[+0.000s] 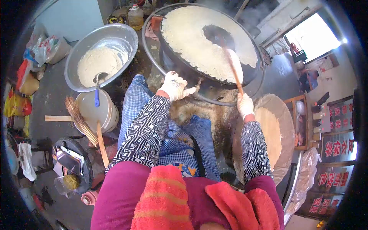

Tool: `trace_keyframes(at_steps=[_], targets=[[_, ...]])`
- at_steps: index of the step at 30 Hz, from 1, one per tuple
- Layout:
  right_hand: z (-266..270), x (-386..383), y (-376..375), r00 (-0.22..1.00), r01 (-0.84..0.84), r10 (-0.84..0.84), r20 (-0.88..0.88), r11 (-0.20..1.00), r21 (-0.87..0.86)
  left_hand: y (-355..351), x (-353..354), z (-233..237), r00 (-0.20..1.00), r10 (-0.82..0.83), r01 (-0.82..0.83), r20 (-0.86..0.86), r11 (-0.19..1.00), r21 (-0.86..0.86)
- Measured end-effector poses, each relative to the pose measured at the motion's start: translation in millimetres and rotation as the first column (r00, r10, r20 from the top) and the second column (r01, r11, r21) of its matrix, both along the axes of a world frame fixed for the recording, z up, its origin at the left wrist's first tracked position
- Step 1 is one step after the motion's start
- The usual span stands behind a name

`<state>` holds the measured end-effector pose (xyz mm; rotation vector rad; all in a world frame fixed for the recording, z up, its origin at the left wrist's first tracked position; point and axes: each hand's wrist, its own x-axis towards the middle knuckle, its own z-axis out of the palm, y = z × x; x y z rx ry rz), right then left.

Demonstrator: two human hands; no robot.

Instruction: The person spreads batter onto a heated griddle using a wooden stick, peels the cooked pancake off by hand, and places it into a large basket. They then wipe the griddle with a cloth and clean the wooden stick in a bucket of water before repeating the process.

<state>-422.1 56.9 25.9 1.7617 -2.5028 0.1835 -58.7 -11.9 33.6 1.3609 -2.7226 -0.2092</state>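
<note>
My right hand (244,105), in a white glove, is closed around the wooden handle of a long spreader (232,63). The spreader reaches across a big round griddle (216,35), over a pale layer of batter (188,28). Part of the griddle's dark middle is bare. My left hand (174,85), also gloved, is closed on the metal ring (144,42) around the griddle at its near left side. Right of my right arm lies a thin round pancake (268,132) on a wide brownish round sheet (286,142).
At left stands a metal basin (131,40) of batter with a blue-handled ladle (97,96). Below it, a white bucket (112,117) bears a straw brush (79,119) and a wooden stick (102,145). A phone (69,159) rests on a black stool. Another person (309,79) is far right.
</note>
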Motion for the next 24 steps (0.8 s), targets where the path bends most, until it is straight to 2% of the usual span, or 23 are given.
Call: trace_keyframes(at_steps=[1, 2, 5, 6, 7, 8, 9, 10, 11, 14, 15, 16, 18, 20, 24], targets=[[7, -4, -4, 0.999, -0.044, 0.043, -0.023, 0.998, -0.036, -8, 5, -1, 1.0, 0.0, 0.001, -0.011, 0.999, 0.038], [11, -5, -10, 0.999, -0.028, 0.029, 0.025, 0.999, -0.028, -12, 8, -3, 1.0, -0.002, 0.003, -0.018, 0.997, 0.079], [26, 19, -5, 0.995, -0.096, 0.096, -0.006, 0.995, -0.035, 3, -1, 1, 0.967, 0.1, -0.16, -0.234, 0.955, -0.252], [28, 30, 4, 0.99, -0.136, 0.135, -0.037, 0.99, -0.025, 12, -14, 20, 0.945, 0.065, -0.129, -0.322, 0.975, -0.183], [26, 43, 12, 0.984, -0.173, 0.173, -0.036, 0.985, 0.01, 18, -31, 17, 0.909, -0.013, -0.081, -0.416, 0.975, -0.206], [18, 36, 15, 0.992, -0.122, 0.122, -0.022, 0.993, 0.009, 30, -50, 8, 0.859, -0.085, -0.03, -0.504, 0.976, -0.215], [8, 22, 14, 0.998, -0.062, 0.062, -0.009, 0.998, 0.012, 42, -72, -2, 0.946, -0.038, 0.044, -0.322, 0.999, 0.011], [6, 10, 2, 1.0, -0.009, 0.008, -0.001, 1.0, -0.006, 44, -86, -7, 0.991, -0.04, 0.068, -0.125, 0.972, 0.225], [15, 3, -6, 1.0, -0.003, 0.003, -0.011, 1.0, -0.007, 53, -86, -7, 0.993, -0.044, 0.061, -0.11, 0.986, 0.154], [29, 8, -8, 0.995, -0.1, 0.099, -0.016, 0.993, -0.055, 47, -84, -10, 0.988, -0.009, 0.031, -0.151, 0.99, 0.141], [33, 22, -1, 0.988, -0.143, 0.138, -0.073, 0.988, -0.065, 47, -80, -9, 0.989, -0.014, 0.034, -0.147, 0.991, 0.133], [32, 29, 6, 0.986, -0.158, 0.156, -0.057, 0.987, -0.022, 43, -76, -6, 0.991, -0.015, 0.03, -0.129, 0.993, 0.116], [13, 19, 12, 0.995, -0.1, 0.1, 0.002, 0.995, 0.01, 44, -70, -5, 0.995, -0.027, 0.036, -0.091, 0.994, 0.101], [5, -6, 2, 0.999, -0.034, 0.034, -0.001, 0.998, -0.052, 38, -64, -9, 0.996, -0.027, 0.037, -0.09, 0.993, 0.109], [22, 13, 2, 0.99, -0.139, 0.139, -0.006, 0.989, -0.046, 32, -52, 2, 0.999, -0.049, 0.051, -0.024, 0.991, 0.125]])
